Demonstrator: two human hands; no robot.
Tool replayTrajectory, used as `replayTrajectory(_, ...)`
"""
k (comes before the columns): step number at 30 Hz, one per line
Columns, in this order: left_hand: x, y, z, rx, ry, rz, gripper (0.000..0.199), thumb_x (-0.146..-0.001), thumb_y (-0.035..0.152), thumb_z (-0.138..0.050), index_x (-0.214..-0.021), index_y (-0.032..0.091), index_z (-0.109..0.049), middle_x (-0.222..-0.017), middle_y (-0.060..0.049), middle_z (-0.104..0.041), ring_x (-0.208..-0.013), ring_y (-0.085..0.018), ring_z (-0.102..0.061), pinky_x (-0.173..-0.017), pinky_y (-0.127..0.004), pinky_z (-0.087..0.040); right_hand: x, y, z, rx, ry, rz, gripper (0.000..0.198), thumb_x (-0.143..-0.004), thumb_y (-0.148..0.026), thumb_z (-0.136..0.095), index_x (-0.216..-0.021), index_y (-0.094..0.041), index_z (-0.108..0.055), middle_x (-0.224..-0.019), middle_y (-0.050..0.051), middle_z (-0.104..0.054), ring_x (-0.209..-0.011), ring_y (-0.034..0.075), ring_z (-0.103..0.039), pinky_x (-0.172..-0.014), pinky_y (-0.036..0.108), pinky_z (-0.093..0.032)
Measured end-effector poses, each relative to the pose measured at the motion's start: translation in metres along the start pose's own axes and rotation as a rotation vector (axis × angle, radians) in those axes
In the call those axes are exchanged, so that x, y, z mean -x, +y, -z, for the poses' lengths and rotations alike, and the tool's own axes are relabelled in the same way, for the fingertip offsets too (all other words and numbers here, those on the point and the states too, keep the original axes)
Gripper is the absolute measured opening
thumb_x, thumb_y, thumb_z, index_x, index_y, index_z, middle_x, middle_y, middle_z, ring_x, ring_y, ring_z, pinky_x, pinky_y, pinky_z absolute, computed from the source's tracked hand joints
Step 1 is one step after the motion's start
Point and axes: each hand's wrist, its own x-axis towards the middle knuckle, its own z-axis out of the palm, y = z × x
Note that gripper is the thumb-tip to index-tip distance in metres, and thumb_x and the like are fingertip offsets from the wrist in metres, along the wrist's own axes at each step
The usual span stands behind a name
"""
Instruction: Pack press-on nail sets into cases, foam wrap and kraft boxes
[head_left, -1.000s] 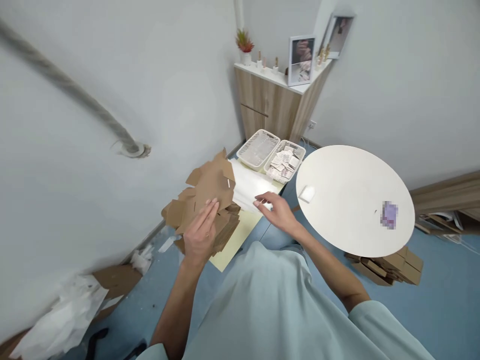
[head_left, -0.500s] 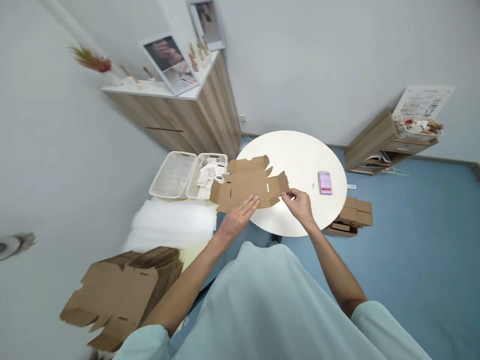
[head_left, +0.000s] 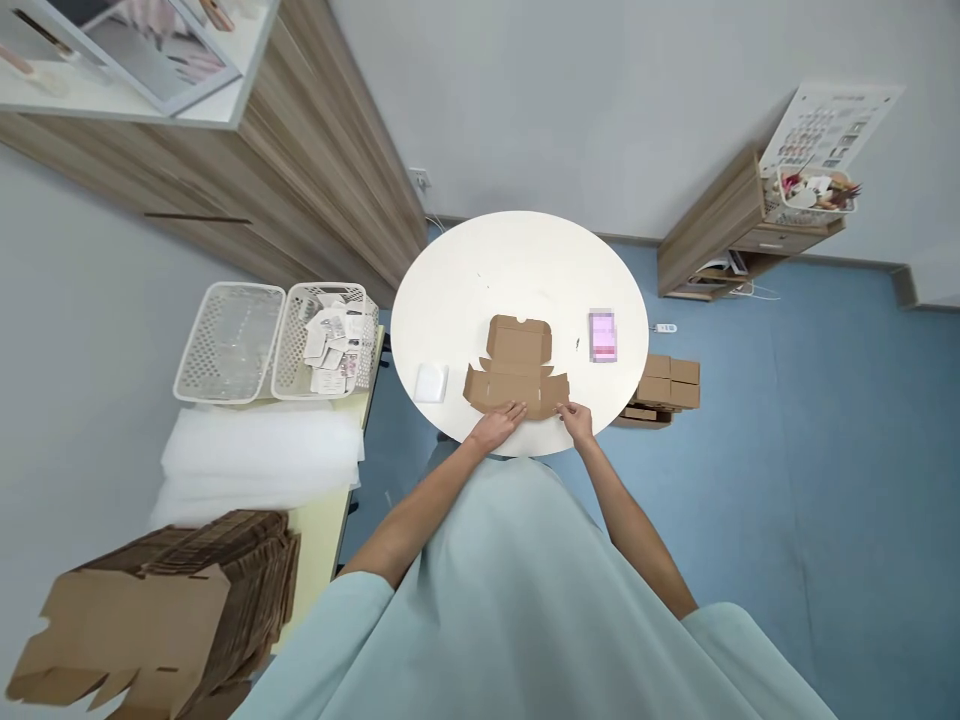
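Observation:
An unfolded cardboard box blank (head_left: 517,375) lies on the white oval table (head_left: 517,260), its large flap pointing away from me and its small side flaps partly raised. My left hand (head_left: 498,426) rests on the near edge of the blank, fingers stretched out over the cardboard. With thumb and fingers pinched, my right hand (head_left: 576,420) grips the corner of the right-hand flap. Left of the blank is a small white square packet (head_left: 431,383). A pink-screened device (head_left: 602,336), blurred out, lies to its right.
At the left, a side table (head_left: 319,525) bears stacked flat cardboard blanks (head_left: 142,630), white foam sheets (head_left: 259,450), a basket of printed cards (head_left: 330,345) and one of clear items (head_left: 229,345). Folded boxes (head_left: 670,383) stand right of the oval table, below a wooden shelf unit (head_left: 712,230).
The cardboard blank has come down onto the table with both hands on it. My view has turned, so the white packet now shows.

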Motion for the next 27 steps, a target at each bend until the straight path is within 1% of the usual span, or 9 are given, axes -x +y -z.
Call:
replayTrajectory(3, 0.002, -0.002, -0.018, 0.037, -0.064, 0.059, 0.073, -0.095, 0.000, -0.036, -0.165, 0.016, -0.047, -0.163, -0.016, -0.057, -0.153, -0.024, -0.054, -0.124, -0.043, -0.047, -0.006, 0.015, 0.003, 0.072, -0.021, -0.052, 0.030, -0.081, -0.047, -0.065, -0.074, -0.020, -0.073, -0.079, 0.007, -0.080, -0.077, 0.024, -0.074, -0.078, 0.034, -0.058)
replayTrajectory(6, 0.012, -0.011, -0.026, 0.058, -0.085, 0.147, 0.067, -0.098, 0.008, -0.047, -0.165, 0.011, -0.044, -0.167, -0.022, -0.049, -0.157, -0.028, -0.049, -0.127, -0.044, -0.044, -0.011, 0.015, 0.011, 0.140, -0.008, -0.072, 0.021, -0.079, -0.039, -0.073, -0.085, -0.018, -0.077, -0.096, 0.011, -0.083, -0.095, 0.027, -0.077, -0.090, 0.037, -0.059)
replayTrajectory(8, 0.021, -0.019, -0.027, 0.070, -0.078, 0.220, 0.072, -0.098, 0.016, -0.058, -0.166, 0.004, -0.038, -0.170, -0.031, -0.039, -0.161, -0.035, -0.041, -0.130, -0.050, -0.039, -0.015, 0.007, 0.015, 0.203, 0.031, -0.017, 0.031, -0.083, -0.037, -0.074, -0.106, -0.017, -0.078, -0.119, 0.015, -0.080, -0.113, 0.029, -0.075, -0.102, 0.040, -0.056)
replayTrajectory(10, 0.028, -0.026, -0.024, 0.076, -0.095, 0.296, 0.081, -0.095, 0.017, -0.064, -0.167, 0.000, -0.033, -0.172, -0.035, -0.030, -0.164, -0.039, -0.032, -0.133, -0.053, -0.033, -0.020, -0.007, 0.015, 0.274, 0.051, 0.100, 0.044, -0.090, -0.037, -0.069, -0.129, -0.015, -0.073, -0.139, 0.018, -0.073, -0.125, 0.028, -0.071, -0.111, 0.042, -0.053)
replayTrajectory(12, 0.033, -0.030, -0.020, 0.076, -0.127, 0.357, 0.081, -0.094, 0.010, -0.060, -0.168, -0.001, -0.030, -0.174, -0.035, -0.026, -0.166, -0.037, -0.027, -0.135, -0.051, -0.030, -0.028, -0.023, 0.009, 0.320, 0.022, 0.211, 0.051, -0.096, -0.036, -0.064, -0.142, -0.013, -0.065, -0.147, 0.018, -0.068, -0.133, 0.028, -0.067, -0.116, 0.041, -0.050)
replayTrajectory(14, 0.036, -0.030, -0.014, 0.086, -0.146, 0.405, 0.078, -0.093, 0.001, -0.050, -0.168, 0.000, -0.032, -0.175, -0.032, -0.026, -0.167, -0.034, -0.027, -0.136, -0.049, -0.029, -0.038, -0.039, -0.003, 0.353, -0.023, 0.237, 0.054, -0.095, -0.031, -0.064, -0.146, -0.014, -0.063, -0.150, 0.017, -0.066, -0.139, 0.029, -0.062, -0.119, 0.040, -0.048)
replayTrajectory(17, 0.039, -0.026, -0.007, 0.128, -0.141, 0.479, 0.077, -0.091, -0.007, -0.040, -0.167, 0.005, -0.038, -0.174, -0.026, -0.034, -0.164, -0.030, -0.036, -0.134, -0.045, -0.033, -0.056, -0.057, -0.023, 0.402, -0.103, 0.235, 0.062, -0.092, -0.027, -0.067, -0.151, -0.012, -0.058, -0.150, 0.019, -0.065, -0.138, 0.032, -0.062, -0.117, 0.041, -0.050)
replayTrajectory(21, 0.042, -0.022, 0.001, 0.185, -0.134, 0.544, 0.073, -0.094, -0.007, -0.039, -0.164, 0.013, -0.047, -0.174, -0.019, -0.040, -0.157, -0.029, -0.049, -0.127, -0.041, -0.044, -0.071, -0.064, -0.041, 0.462, -0.180, 0.243, 0.070, -0.091, -0.028, -0.069, -0.157, -0.011, -0.050, -0.158, 0.021, -0.054, -0.140, 0.032, -0.059, -0.118, 0.041, -0.050)
replayTrajectory(27, 0.040, -0.025, 0.012, 0.247, -0.139, 0.605, 0.063, -0.094, -0.002, -0.051, -0.152, 0.020, -0.063, -0.170, -0.011, -0.049, -0.145, -0.030, -0.061, -0.122, -0.040, -0.048, -0.069, -0.052, -0.044, 0.446, -0.268, 0.283, 0.077, -0.090, -0.032, -0.071, -0.162, -0.020, -0.044, -0.152, 0.017, -0.050, -0.115, 0.027, -0.070, -0.108, 0.043, -0.057)
